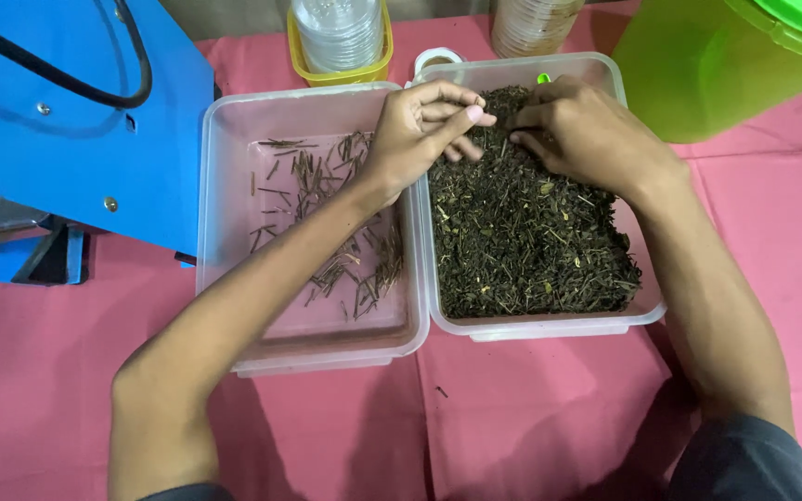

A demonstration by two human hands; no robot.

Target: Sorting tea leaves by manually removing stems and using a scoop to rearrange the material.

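Pink cloth [531,417] covers the table in the head view, and two clear plastic boxes stand on it side by side, touching each other.

The right box [549,327] is filled with dark dried leaves [522,241], a loose mass of small dark green and black pieces. The left box [225,167] holds only a thin scatter of brown stems [364,269], lying flat on its bottom.

The left hand [420,130] reaches across the wall between the two boxes, and its fingers are bent together over the far left part of the leaves, thumb pressed against the fingertips in a pinch. What it pinches is too small to tell. The right hand [587,134] rests on the leaves at the far side of the right box, fingers curled down into the pile; if it grasps something there, this cannot be seen. The two hands are just beside each other.

A blue machine [67,139] with a black cable stands at the far left. Beyond the boxes there is a yellow tub [341,72] with stacked clear lids, and a green plastic container [698,65] at the far right.
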